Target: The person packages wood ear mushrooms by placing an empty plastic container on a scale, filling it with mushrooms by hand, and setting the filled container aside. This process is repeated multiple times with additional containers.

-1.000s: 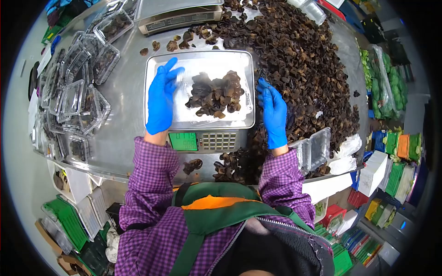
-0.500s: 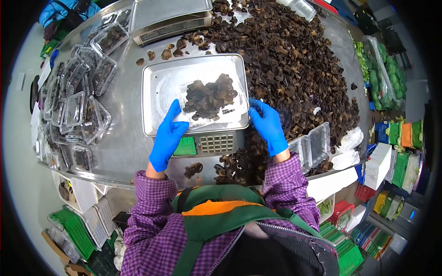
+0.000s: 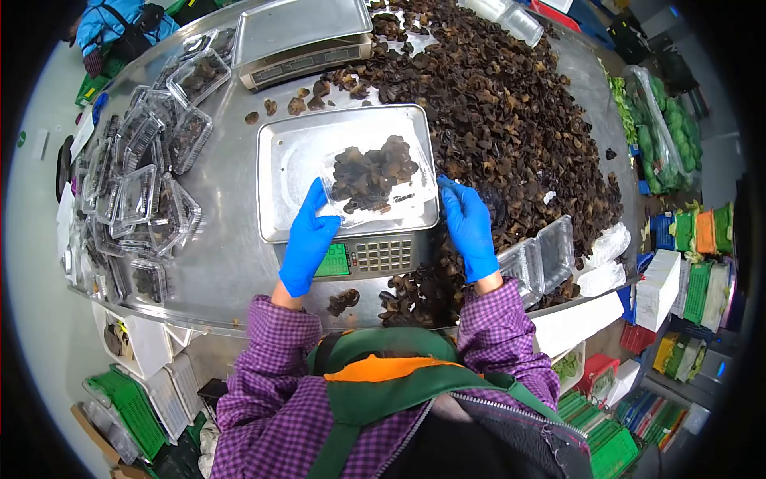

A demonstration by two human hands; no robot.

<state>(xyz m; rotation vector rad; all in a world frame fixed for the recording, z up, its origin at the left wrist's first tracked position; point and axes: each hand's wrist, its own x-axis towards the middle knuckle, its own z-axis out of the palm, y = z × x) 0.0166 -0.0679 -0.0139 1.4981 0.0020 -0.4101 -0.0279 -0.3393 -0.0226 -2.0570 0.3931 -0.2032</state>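
Observation:
A clear plastic punnet holding dark wood ear mushrooms point(image 3: 373, 172) lies on the metal tray point(image 3: 279, 144) of a digital scale. My left hand point(image 3: 309, 243), in a blue glove, is at the punnet's lower left corner. Its fingers and thumb are spread apart, along the corner and over the tray's front edge. My right hand point(image 3: 469, 231), also gloved in blue, is just right of the tray, fingers extended toward its edge and near the mushroom pile. Its fingertips are partly in shade. Green display digits point(image 3: 333, 259) show beside the keypad point(image 3: 383, 255).
A large heap of loose wood ears point(image 3: 511, 104) covers the table's right side. Filled lidded punnets point(image 3: 136, 191) are piled at left. A second scale point(image 3: 307, 60) stands behind. Open clear punnets point(image 3: 542, 259) sit at right front. A person in a blue jacket point(image 3: 112, 24) is at upper left.
The whole view has shifted slightly, so the table appears a little lower and to the right. Digits now show on the scale display. My hands keep nearly the same places around the tray.

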